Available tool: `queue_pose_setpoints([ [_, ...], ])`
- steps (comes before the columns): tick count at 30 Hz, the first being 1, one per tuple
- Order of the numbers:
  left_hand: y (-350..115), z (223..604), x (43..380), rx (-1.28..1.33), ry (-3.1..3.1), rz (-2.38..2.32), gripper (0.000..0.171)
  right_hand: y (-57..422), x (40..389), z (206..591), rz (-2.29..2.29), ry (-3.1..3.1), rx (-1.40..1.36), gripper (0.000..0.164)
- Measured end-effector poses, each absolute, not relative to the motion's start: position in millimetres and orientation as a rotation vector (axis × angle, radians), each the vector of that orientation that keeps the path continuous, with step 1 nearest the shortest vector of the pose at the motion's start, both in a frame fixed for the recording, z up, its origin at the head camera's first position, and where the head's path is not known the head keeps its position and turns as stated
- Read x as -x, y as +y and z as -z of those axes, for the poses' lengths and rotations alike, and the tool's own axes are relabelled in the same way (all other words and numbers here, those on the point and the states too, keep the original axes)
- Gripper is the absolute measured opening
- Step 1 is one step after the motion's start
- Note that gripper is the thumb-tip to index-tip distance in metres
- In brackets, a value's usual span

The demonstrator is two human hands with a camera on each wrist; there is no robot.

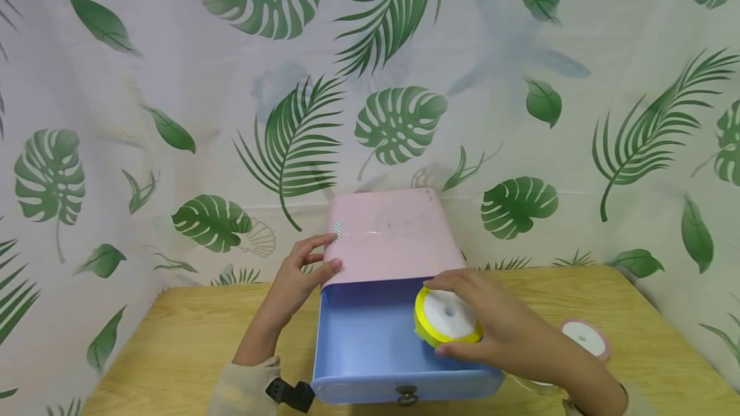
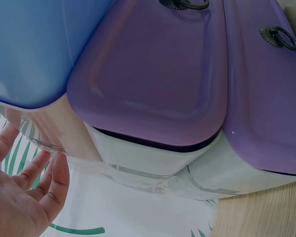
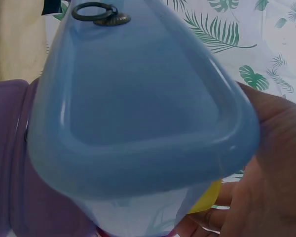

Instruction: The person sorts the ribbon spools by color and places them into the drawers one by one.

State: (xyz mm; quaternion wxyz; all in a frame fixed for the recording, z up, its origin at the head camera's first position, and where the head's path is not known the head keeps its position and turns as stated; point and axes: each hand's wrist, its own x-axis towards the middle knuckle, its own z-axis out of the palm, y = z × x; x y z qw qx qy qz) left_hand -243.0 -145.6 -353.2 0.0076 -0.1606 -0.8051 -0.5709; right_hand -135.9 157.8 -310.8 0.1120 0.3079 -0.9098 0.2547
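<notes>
- Here's the pink cabinet (image 1: 393, 233), its blue drawer (image 1: 364, 332) pulled well out towards me, ring handle (image 1: 406, 395) on the front.
- And there's the yellow-rimmed spool (image 1: 446, 323), over the drawer's right half, tilted; I can't tell whether it touches the floor or wall there.
- My right hand (image 1: 497, 323) has it pinched, thumb at the near rim, fingers at the far one.
- My left hand (image 1: 300, 275), well apart from the right, rests at the cabinet's left edge, fingers loosely bent, thumb on the pink top.
- Down below, two purple drawers (image 2: 148, 69), pushed in, a thin dark gap along the upper one's edge; their insides are hidden.
- Room now: blue floor stretches between the spool and the left wall; the drawer's right wall is close to my thumb.
- Out on the wooden table (image 1: 191, 332), right of the drawer, lies a pink-rimmed spool (image 1: 586, 339), near my forearm.
</notes>
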Motion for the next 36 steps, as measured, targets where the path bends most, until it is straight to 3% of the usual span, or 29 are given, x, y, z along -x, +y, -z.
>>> queue_pose_setpoints([
  [21,-141.3,352.7,244.4,0.493,-2.512,1.752,0.052,153.6,134.8,310.8,-0.734,-2.799,-0.947,0.067],
  [36,-144.5,355.3,241.7,0.49,-2.52,1.759,0.051,158.5,120.3,309.7,-0.864,-2.614,-0.907,0.038],
])
